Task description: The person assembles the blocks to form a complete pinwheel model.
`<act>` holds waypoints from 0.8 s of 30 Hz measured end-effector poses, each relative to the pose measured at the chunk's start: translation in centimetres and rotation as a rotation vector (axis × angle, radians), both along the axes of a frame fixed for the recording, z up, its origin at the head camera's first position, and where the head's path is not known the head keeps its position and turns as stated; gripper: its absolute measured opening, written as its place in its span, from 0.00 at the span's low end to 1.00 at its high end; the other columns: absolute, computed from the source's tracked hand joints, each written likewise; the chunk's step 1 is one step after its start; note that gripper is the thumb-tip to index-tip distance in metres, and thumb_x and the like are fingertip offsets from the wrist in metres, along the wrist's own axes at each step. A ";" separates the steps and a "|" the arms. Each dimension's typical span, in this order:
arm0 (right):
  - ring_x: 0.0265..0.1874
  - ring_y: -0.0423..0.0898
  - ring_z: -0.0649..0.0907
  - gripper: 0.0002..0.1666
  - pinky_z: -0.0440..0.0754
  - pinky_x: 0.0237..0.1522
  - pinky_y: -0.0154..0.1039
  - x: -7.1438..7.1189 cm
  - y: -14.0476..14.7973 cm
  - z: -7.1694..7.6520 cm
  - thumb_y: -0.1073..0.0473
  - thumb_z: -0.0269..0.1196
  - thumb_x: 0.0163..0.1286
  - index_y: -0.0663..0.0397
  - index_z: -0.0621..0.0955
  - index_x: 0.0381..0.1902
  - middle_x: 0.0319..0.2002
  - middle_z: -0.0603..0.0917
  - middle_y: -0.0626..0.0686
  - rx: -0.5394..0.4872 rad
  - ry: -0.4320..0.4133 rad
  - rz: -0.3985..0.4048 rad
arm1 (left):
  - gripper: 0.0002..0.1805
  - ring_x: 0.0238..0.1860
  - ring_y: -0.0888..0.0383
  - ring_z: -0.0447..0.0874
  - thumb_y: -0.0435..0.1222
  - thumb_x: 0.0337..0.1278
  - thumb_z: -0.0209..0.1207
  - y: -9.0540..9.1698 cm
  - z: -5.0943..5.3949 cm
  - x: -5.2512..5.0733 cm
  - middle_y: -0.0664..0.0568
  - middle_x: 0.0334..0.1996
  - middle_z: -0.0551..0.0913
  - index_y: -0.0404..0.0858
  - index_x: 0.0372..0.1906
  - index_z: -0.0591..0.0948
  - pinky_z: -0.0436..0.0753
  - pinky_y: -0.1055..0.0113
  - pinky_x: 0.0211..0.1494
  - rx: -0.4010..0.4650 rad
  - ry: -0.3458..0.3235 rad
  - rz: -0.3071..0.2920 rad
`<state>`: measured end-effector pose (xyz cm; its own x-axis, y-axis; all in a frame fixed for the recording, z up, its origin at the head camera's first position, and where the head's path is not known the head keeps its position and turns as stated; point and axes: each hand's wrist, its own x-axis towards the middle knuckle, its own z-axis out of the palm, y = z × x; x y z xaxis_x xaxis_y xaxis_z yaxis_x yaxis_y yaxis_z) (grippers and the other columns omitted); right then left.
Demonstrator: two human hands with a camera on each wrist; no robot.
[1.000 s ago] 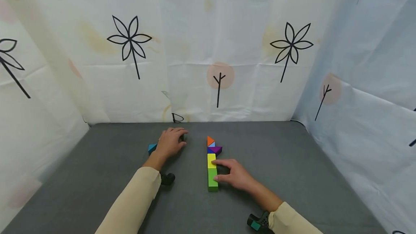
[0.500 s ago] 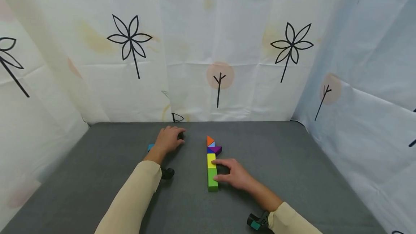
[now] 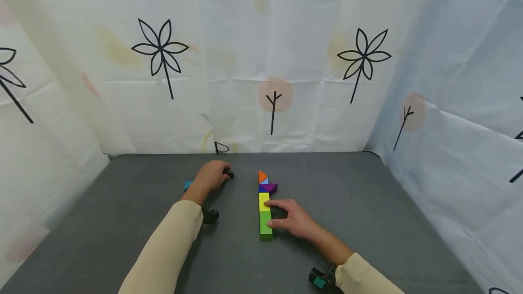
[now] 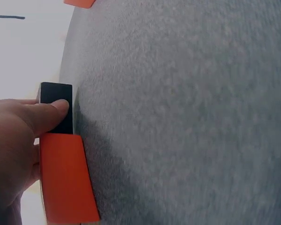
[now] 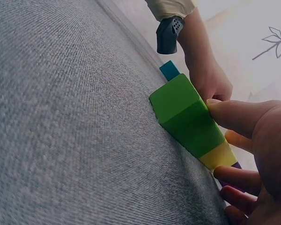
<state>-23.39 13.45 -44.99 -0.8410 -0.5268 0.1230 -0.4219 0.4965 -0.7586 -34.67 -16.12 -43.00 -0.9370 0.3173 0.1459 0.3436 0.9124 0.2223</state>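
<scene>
The fingers of the left hand (image 3: pixel 210 177), left of centre in the head view, pinch a black block (image 4: pixel 56 92), the thumb tip laid across its dark face. An orange block (image 4: pixel 66 178) sits directly below it in the left wrist view, apparently touching; whether the hand also holds that piece I cannot tell. Pinching between thumb and fingers likely gives fine control over so small a block.

The right hand (image 3: pixel 296 218) is relaxed rather than clenched: its thumb rests on the green block (image 3: pixel 264 219) and another finger touches the yellow block (image 3: pixel 262 200), probably to keep the row from shifting. Those 2 blocks lie end to end at mid-frame; above them run a dark blue piece (image 3: pixel 262 189), a purple triangle (image 3: pixel 269 187) pointing downward, a light blue piece (image 3: pixel 265 181) and an orange triangle (image 3: pixel 262 177).

A teal block (image 3: pixel 188 184) shows partly behind the left wrist. All lie on the grey table (image 3: pixel 347 221).

Compared with 0.5 s ago, the left fingers are more curled and the black block shows past their tips; the right hand and the row keep their arrangement.
</scene>
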 end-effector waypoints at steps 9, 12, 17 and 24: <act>0.58 0.56 0.72 0.30 0.65 0.58 0.59 0.0 0.0 -0.1 0.51 0.70 0.62 0.49 0.79 0.62 0.60 0.78 0.53 -0.011 -0.009 -0.001 | 0.17 0.51 0.45 0.80 0.35 0.62 0.64 -0.3 0.8 0.3 0.45 0.50 0.83 0.37 0.54 0.82 0.76 0.52 0.54 0.062 0.030 -0.032; 0.58 0.56 0.72 0.30 0.65 0.59 0.60 -0.1 0.1 -0.2 0.51 0.70 0.62 0.48 0.78 0.62 0.60 0.78 0.53 -0.008 -0.007 0.001 | 0.17 0.51 0.45 0.80 0.35 0.61 0.64 0.1 1.2 0.6 0.44 0.50 0.83 0.37 0.55 0.82 0.76 0.53 0.54 0.074 0.038 -0.052; 0.57 0.55 0.72 0.30 0.66 0.58 0.58 -0.1 0.0 -0.2 0.50 0.70 0.62 0.47 0.79 0.62 0.60 0.78 0.52 -0.001 -0.005 -0.007 | 0.17 0.50 0.46 0.80 0.34 0.61 0.64 0.9 1.5 1.2 0.44 0.49 0.83 0.36 0.54 0.82 0.77 0.55 0.53 0.090 0.033 -0.087; 0.60 0.56 0.72 0.30 0.62 0.61 0.61 -0.1 0.0 -0.1 0.50 0.69 0.64 0.50 0.78 0.63 0.61 0.78 0.52 -0.014 0.001 0.015 | 0.17 0.50 0.50 0.81 0.36 0.60 0.65 2.3 1.3 1.5 0.47 0.48 0.84 0.38 0.54 0.83 0.77 0.53 0.54 0.086 -0.013 -0.074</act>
<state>-23.51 13.41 -45.04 -0.8331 -0.5373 0.1315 -0.4300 0.4794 -0.7650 -33.18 -13.82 -41.70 -0.9134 0.3724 0.1641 0.4060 0.8620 0.3035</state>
